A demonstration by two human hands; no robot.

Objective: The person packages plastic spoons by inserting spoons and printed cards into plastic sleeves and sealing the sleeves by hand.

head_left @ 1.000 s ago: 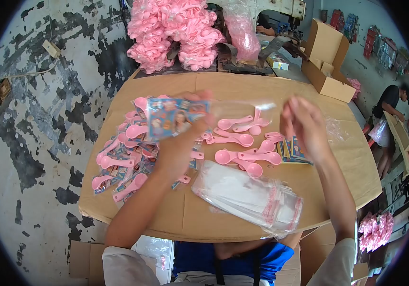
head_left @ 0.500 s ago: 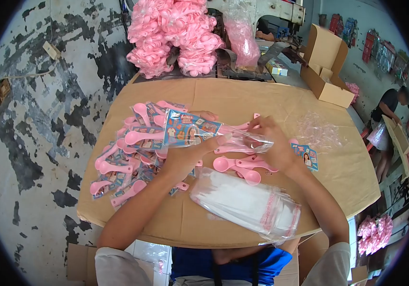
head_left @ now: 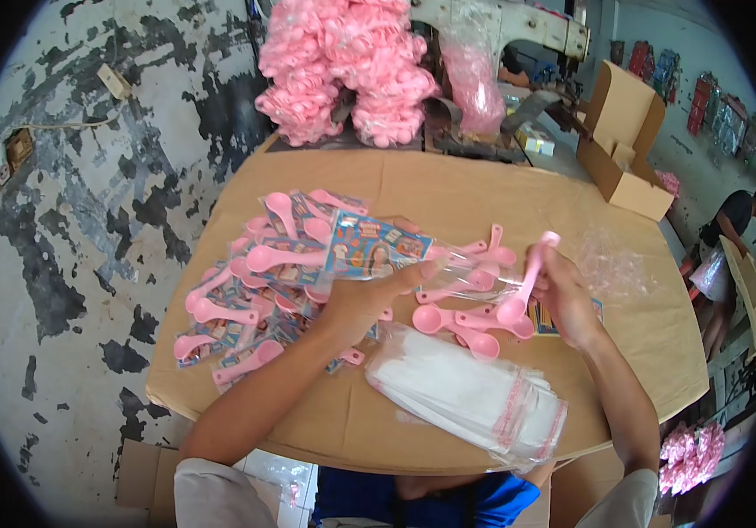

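My left hand [head_left: 369, 295] is closed on a clear plastic bag with a blue printed card [head_left: 374, 248] inside; the bag's end reaches right over loose pink spoons [head_left: 431, 318]. Between the fingers of my right hand [head_left: 563, 286] a pink spoon [head_left: 528, 286] is held by its handle, bowl down, beside the bag's end. Left of my left hand lies a pile of bagged pink spoons with cards [head_left: 246, 304]. A stack of flat clear bags [head_left: 466, 387] rests near the table's front. Printed cards [head_left: 594, 308] are partly hidden behind my right hand.
Large bundles of pink spoons [head_left: 343, 70] stand behind the brown-covered table [head_left: 308, 421], beside a sewing machine [head_left: 536, 31]. An open cardboard box [head_left: 624, 176] is at the back right, crumpled clear plastic [head_left: 616, 260] on the table's right. Another person [head_left: 734, 216] stands far right.
My right hand has moved away from the bag's end to the right and now holds a pink spoon. My left hand still holds the bagged card. The view has shifted slightly.
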